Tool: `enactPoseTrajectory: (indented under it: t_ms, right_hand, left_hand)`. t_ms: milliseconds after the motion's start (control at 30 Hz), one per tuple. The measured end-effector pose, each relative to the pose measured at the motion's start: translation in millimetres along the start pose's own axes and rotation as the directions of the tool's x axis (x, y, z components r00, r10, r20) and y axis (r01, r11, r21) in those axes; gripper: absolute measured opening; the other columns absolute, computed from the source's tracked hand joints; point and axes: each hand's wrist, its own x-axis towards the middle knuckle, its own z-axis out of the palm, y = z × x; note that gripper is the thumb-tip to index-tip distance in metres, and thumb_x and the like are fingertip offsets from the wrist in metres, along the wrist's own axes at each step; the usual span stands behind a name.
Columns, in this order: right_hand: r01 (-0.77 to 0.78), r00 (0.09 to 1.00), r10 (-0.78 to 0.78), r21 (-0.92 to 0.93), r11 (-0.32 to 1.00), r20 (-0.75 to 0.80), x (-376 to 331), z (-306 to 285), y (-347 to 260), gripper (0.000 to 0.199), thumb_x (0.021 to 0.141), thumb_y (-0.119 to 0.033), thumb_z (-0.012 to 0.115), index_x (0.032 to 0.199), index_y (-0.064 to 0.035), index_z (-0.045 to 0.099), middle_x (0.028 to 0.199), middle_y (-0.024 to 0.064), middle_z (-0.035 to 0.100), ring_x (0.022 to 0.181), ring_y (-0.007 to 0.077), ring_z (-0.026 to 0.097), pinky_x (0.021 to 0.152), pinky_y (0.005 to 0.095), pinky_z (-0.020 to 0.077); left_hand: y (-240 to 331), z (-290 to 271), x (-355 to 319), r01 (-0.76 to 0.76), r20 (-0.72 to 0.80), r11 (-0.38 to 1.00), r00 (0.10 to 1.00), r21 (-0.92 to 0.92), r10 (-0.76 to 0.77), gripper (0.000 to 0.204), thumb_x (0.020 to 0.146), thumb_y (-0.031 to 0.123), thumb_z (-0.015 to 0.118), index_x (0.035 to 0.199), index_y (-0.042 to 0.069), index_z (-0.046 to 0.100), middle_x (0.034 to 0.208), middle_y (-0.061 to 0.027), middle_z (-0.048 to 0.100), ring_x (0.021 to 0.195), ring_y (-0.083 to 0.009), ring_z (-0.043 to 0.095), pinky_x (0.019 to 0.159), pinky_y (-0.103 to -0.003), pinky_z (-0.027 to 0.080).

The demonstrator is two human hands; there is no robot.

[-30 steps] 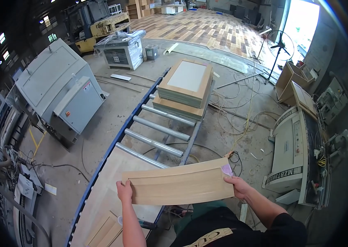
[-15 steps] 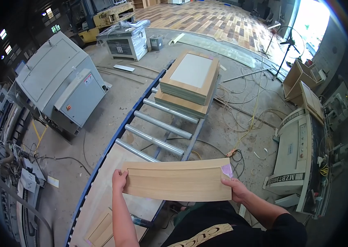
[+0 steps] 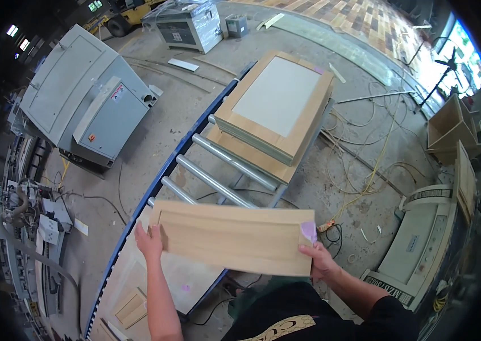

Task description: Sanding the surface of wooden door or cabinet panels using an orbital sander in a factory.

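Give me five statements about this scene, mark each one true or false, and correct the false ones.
1. The right hand holds the right end of a wooden panel. True.
2. Both hands are at the panel's right end. False: the left hand is at its left end.
3. A pinkish-purple patch shows on the panel near the right hand. True.
4. The stack of panels lies on the concrete floor. False: the stack rests on the roller conveyor.
5. A large grey machine stands to the left of the conveyor. True.
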Motion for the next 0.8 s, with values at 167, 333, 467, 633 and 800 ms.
enactPoseTrajectory:
  t_ms: [167, 333, 467, 633, 800]
  right_hand:
    - [0.182, 0.983, -0.182, 0.092, 0.979, -0.010, 79, -28, -89, 0.049, 0.103, -0.015, 0.068, 0.147, 0.0029, 0.054, 0.136, 0.0152, 0.069, 0.120, 0.0266, 0.070, 0.106, 0.0433, 0.0569]
    - [0.508, 0.861, -0.507, 0.022, 0.861, -0.030, 215, -42, -158, 0.055, 0.104, -0.020, 0.069, 0.151, 0.0001, 0.049, 0.145, 0.0125, 0.063, 0.132, 0.0269, 0.063, 0.112, 0.0451, 0.0517]
    - [0.551, 0.834, -0.552, 0.095, 0.829, -0.015, 299, -55, -214, 0.057, 0.102, -0.024, 0.073, 0.149, -0.0016, 0.051, 0.142, 0.0104, 0.065, 0.129, 0.0274, 0.064, 0.110, 0.0460, 0.0525]
    - [0.486, 0.871, -0.485, -0.002, 0.874, -0.078, 347, -96, -252, 0.052, 0.105, -0.027, 0.069, 0.148, -0.0030, 0.054, 0.144, 0.0083, 0.065, 0.132, 0.0252, 0.063, 0.111, 0.0433, 0.0509]
    - [0.448, 0.880, -0.455, -0.078, 0.891, -0.135, 356, -128, -266, 0.054, 0.103, -0.035, 0.072, 0.143, -0.0021, 0.057, 0.129, 0.0105, 0.072, 0.109, 0.0245, 0.073, 0.096, 0.0403, 0.0605]
  left_hand:
    - [95, 1, -63, -0.184, -0.178, 0.981, 0.969, -0.059, 0.171, 0.062, 0.096, 0.026, 0.069, 0.151, 0.003, 0.052, 0.158, -0.0238, 0.049, 0.148, -0.0420, 0.041, 0.122, -0.054, 0.031]
    - [82, 2, -195, -0.132, 0.174, 0.989, 0.974, -0.068, 0.142, 0.052, 0.092, 0.013, 0.071, 0.141, 0.003, 0.058, 0.148, -0.0243, 0.056, 0.140, -0.0436, 0.049, 0.120, -0.052, 0.036]
    - [22, -21, -324, 0.150, 0.279, 0.985, 0.953, -0.085, -0.121, 0.038, 0.092, 0.009, 0.069, 0.129, 0.000, 0.064, 0.131, -0.0238, 0.062, 0.130, -0.0449, 0.056, 0.107, -0.048, 0.047]
    - [-17, -52, -470, 0.628, 0.178, 0.747, 0.727, 0.220, -0.663, 0.038, 0.095, 0.012, 0.071, 0.130, -0.001, 0.064, 0.126, -0.0210, 0.066, 0.124, -0.0393, 0.061, 0.100, -0.044, 0.053]
    - [-19, -53, -461, 0.598, 0.271, 0.783, 0.736, 0.172, -0.621, 0.039, 0.096, 0.013, 0.071, 0.131, -0.001, 0.063, 0.127, -0.0202, 0.066, 0.123, -0.0370, 0.062, 0.100, -0.043, 0.053]
